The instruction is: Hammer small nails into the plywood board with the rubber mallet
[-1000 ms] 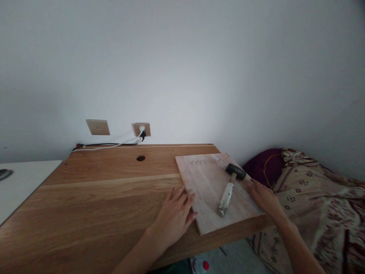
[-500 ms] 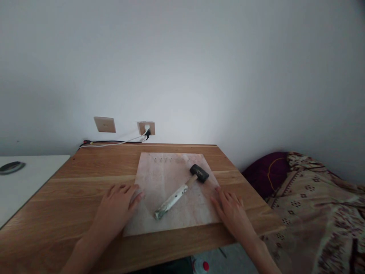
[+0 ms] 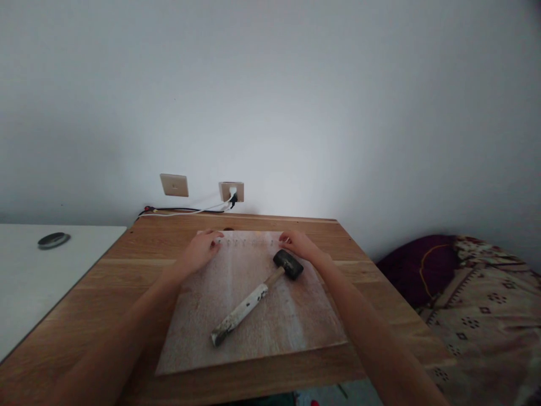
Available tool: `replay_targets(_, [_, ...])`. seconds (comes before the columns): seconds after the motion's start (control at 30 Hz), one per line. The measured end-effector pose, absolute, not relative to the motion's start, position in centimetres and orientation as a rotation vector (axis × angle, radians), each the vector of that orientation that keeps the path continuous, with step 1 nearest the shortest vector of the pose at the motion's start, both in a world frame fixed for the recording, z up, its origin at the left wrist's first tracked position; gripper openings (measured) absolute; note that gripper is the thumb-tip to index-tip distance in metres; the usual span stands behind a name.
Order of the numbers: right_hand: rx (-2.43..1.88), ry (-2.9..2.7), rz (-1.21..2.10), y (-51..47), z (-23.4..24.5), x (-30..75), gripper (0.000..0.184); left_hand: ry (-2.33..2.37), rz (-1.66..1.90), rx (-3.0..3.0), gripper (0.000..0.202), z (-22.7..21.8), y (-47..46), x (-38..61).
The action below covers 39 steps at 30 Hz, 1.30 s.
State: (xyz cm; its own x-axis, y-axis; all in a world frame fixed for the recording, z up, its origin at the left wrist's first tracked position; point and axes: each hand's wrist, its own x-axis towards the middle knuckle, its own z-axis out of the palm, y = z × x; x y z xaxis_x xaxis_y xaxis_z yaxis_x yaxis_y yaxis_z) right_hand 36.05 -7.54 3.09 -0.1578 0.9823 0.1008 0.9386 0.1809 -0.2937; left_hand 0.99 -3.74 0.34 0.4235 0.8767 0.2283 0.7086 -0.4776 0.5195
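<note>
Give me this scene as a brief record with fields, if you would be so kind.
Board: flat on the wooden table
Hammer: lying diagonally on the board, head toward the right hand
Left hand: at the board's far left corner
Right hand: at its far right corner
Wall socket: beyond the wooden table's far edge

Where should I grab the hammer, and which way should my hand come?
I'd grab the hammer around its pale handle, coming from above on the near left. It lies flat on the board, its long, slim handle pointing that way, while the chunky black head sits farther off.
</note>
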Motion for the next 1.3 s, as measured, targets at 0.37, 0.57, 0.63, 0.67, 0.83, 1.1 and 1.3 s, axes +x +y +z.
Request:
replay_targets(0.37, [-1.818,-2.447,0.316,-5.1,3.6,32.8,0.012,1.323,0.878,2.259,0.023,0.4,-0.7,0.8])
replay_targets(0.57, [-1.822,-2.55,0.277,-4.4,4.5,30.5,0.023,1.203,0.644,2.38,0.019,0.3,-1.3,1.2])
replay_targets(0.63, [-1.841,-2.585,0.281,-4.3,4.6,29.5,0.026,1.182,0.619,2.404,0.017,0.2,-1.5,1.7])
replay_targets(0.67, [-1.857,-2.599,0.286,-4.3,4.5,29.2,0.028,1.18,0.622,2.406,0.016,0.2,-1.5,2.0])
replay_targets(0.83, [-1.881,-2.599,0.258,-4.4,4.8,28.6,0.03,1.163,0.645,2.352,0.015,0.2,-1.2,2.5])
replay_targets(1.1, [-1.8,-2.643,0.259,-4.6,5.3,26.4,0.019,1.093,0.853,1.95,0.015,0.8,-1.3,3.5])
replay_targets(1.3, [-1.726,-2.623,0.215,-4.4,6.3,25.4,0.02,0.986,1.092,1.271,0.014,1.4,-1.1,4.2])
